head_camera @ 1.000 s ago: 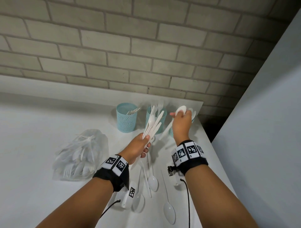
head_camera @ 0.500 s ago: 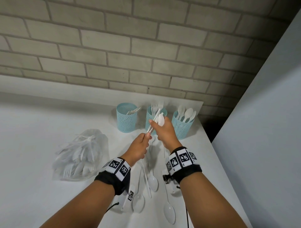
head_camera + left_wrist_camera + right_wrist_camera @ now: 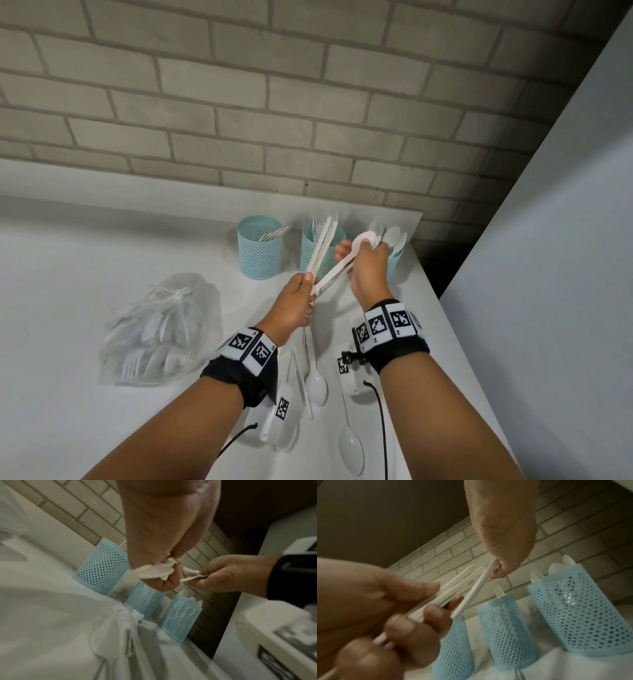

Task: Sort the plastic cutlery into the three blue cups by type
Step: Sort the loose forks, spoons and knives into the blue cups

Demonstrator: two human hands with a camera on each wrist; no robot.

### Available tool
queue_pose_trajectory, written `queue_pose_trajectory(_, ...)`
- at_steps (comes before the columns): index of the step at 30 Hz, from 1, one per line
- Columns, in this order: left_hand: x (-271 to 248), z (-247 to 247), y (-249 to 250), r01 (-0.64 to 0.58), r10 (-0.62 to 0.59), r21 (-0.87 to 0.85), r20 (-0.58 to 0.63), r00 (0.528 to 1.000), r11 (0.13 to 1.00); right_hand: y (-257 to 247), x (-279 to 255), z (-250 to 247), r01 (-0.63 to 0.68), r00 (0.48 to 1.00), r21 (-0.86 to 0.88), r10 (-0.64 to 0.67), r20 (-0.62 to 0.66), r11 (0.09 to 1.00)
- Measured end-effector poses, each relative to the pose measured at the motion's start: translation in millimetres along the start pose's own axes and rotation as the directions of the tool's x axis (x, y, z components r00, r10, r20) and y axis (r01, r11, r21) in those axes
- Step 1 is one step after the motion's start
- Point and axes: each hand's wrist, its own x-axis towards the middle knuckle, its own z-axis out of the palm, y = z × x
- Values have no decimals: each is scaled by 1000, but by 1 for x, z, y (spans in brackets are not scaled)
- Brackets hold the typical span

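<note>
Gripping a fanned bundle of white cutlery (image 3: 322, 248) by its lower ends, the left hand (image 3: 296, 301) is hovering above the counter (image 3: 68, 308), fingers and thumb curled around the handles so the pieces are rising up and away toward the far middle cup (image 3: 320, 255). The right hand (image 3: 368, 270) is closing its grip on a single white spoon (image 3: 342, 265): thumb and fingers are pinching it just below the bowl, which is sticking out above the knuckles, while the handle is slanting down and left, its end sitting just beside the left hand's fingers. In the right wrist view the spoon's handle is crossing in front of the bundle, and whether it is touching the other pieces is not clear.

Three blue mesh cups are standing in a row at the far edge of the counter, in front of the brick wall (image 3: 274, 102). The left cup (image 3: 259, 251) is holding a few flat white pieces leaning to the right, the middle cup is showing fork tines above its rim, and the right cup (image 3: 394, 263), partly hidden by the right hand, is holding spoons (image 3: 394, 236) bowl-up. The pinched spoon's bowl is sitting near the right cup, to its left.

On the near counter between the forearms, two loose spoons are lying bowl-near: one (image 3: 315, 380) closer to the left wrist and one (image 3: 351, 452) nearer the edge. A clear tied bag (image 3: 161, 329) of more cutlery is resting to the left.
</note>
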Motion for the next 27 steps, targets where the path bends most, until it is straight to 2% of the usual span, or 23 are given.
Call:
queue_pose_trajectory(3,3,4,5,-9,9,-35,6,1000,999,-20,16,-7,38,999,117,-35,-29,992)
queue_pose_trajectory(7,8,6,12,-15,18,-119,27,999,993,-53,43,-12,196,973,96,-181,-141,976)
queue_pose_trajectory(9,10,6,14,-8,14,-153,38,999,988,-66,55,-14,310,934,57,-293,-205,949)
queue_pose_trajectory(12,13,4,16,-1,9,-187,42,999,982,-74,71,-18,473,836,-56,-468,-287,879)
queue_pose_trajectory(15,14,2,18,5,7,-232,53,999,973,-68,84,-22,530,785,-111,-535,-312,841)
queue_pose_trajectory(19,16,2,19,14,9,-265,86,996,964,-44,99,-28,497,806,-167,-525,-273,851)
queue_pose_trajectory(24,15,-1,21,46,-12,-332,103,995,942,-17,108,-38,375,879,-288,-436,-193,881)
queue_pose_trajectory(27,15,-4,21,56,-26,-322,98,995,945,-11,110,-45,352,901,-409,-424,-98,842)
